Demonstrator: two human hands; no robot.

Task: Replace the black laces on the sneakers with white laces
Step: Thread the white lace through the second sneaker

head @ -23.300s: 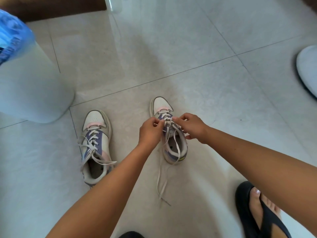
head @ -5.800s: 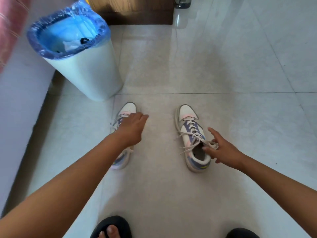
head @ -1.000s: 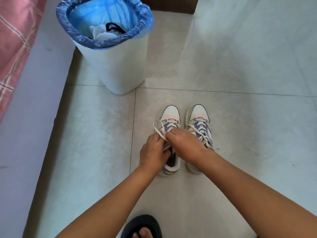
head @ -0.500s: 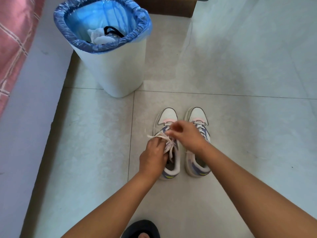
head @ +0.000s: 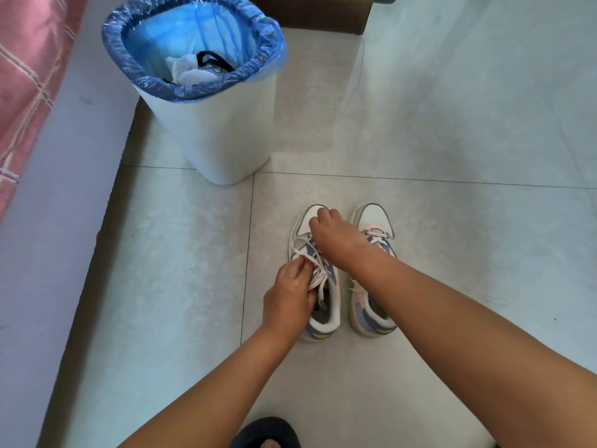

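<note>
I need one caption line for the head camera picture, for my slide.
Both hands work the white lace on the left sneaker; the right sneaker stands beside it, near a lined bin.

You are working over a glossy tiled floor point(head: 452, 124), polished enough to carry pale reflections. The sneakers point(head: 323, 305) look like smooth leather-like panels with flat woven white laces point(head: 318, 270). The bin point(head: 219, 134) is matt white plastic, lined with a thin, crinkly blue plastic bag point(head: 193, 88). At the left edge lies pink checked cloth point(head: 26, 79). Dark wood point(head: 310, 11) shows at the top.
</note>
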